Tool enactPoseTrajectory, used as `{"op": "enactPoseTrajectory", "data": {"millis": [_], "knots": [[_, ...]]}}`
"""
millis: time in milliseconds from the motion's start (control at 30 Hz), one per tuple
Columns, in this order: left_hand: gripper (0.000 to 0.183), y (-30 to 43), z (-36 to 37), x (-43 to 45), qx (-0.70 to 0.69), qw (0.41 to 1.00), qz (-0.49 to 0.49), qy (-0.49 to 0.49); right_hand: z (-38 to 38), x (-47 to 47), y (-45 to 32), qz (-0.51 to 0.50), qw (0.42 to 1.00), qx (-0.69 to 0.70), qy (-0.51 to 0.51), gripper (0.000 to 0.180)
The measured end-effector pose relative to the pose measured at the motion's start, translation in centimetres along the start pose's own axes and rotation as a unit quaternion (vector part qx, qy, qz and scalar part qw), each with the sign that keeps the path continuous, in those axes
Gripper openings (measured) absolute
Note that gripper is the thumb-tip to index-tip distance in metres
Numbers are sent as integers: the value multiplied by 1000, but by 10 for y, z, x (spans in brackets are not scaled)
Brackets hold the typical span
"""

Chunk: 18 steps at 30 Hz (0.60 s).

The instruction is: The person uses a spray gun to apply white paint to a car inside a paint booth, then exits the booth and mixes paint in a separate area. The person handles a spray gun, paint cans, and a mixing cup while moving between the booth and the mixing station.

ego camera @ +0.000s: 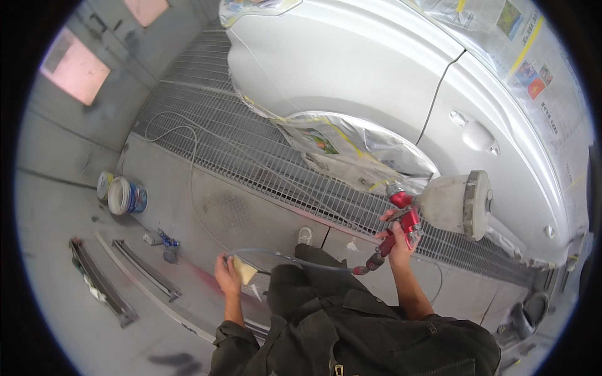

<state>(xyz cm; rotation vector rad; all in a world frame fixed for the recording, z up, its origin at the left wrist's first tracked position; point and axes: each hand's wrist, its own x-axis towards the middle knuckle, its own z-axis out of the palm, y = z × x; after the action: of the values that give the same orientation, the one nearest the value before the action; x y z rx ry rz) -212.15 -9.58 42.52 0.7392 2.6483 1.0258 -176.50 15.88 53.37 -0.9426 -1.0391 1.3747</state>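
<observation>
My right hand (400,242) is closed round the red grip of a gravity-feed spray gun (408,218), its whitish paint cup (454,205) to the right. The gun is beside a silver-white car body (357,61), near the wheel arch, which is covered with masking newspaper and film (338,145). An air hose (301,261) runs from the gun's handle over to my left hand (229,277). That hand holds a pale yellow cloth or pad (244,270); the hose passes close by it, and whether the fingers also hold the hose cannot be told.
A floor grating (263,164) runs alongside the car, with a hose loop (171,124) on it. Buckets (127,196) stand by the left wall. A blue spray gun (165,239) and long trim parts (103,282) lie at left. Dark containers (526,312) are at lower right.
</observation>
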Motion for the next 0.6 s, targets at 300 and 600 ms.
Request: {"op": "enactPoseTrajectory", "data": {"millis": [300, 600], "knots": [[21, -6, 5, 141, -7, 986, 108, -130, 74, 19, 19, -47, 992, -54, 106, 50], [21, -69, 17, 269, -63, 969, 36, -237, 140, 37, 120, -65, 973, -215, -53, 54]]}}
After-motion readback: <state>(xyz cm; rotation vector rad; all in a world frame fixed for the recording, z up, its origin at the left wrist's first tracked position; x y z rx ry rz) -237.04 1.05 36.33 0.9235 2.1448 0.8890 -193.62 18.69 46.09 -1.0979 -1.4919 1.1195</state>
